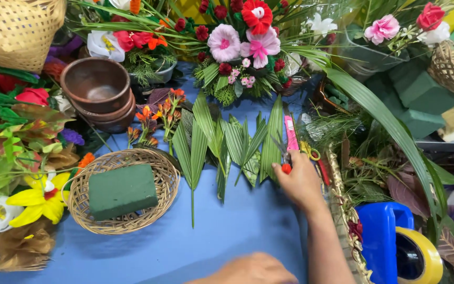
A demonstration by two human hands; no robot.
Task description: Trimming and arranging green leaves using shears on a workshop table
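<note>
My right hand (pixel 299 183) reaches onto the blue table (pixel 227 231), just right of a row of cut green palm leaves (pixel 222 142). Its fingers close round a small pair of scissors (pixel 282 152) with a red handle, the grey blades pointing away over the leaves. A pink utility knife (pixel 291 134) lies just beyond the fingers. My left hand (pixel 248 271) shows only as a blur at the bottom edge, low over the table, and its fingers are hidden. A round wicker basket (pixel 82 181) with a green foam block (pixel 123 190) inside sits left of the leaves.
Stacked brown bowls (pixel 96 87) stand at the back left. Artificial flowers crowd the left side and a flower arrangement (pixel 243 47) fills the back. On the right are green foam bricks (pixel 421 100), a blue container (pixel 382 231) and a yellow tape roll (pixel 429 257).
</note>
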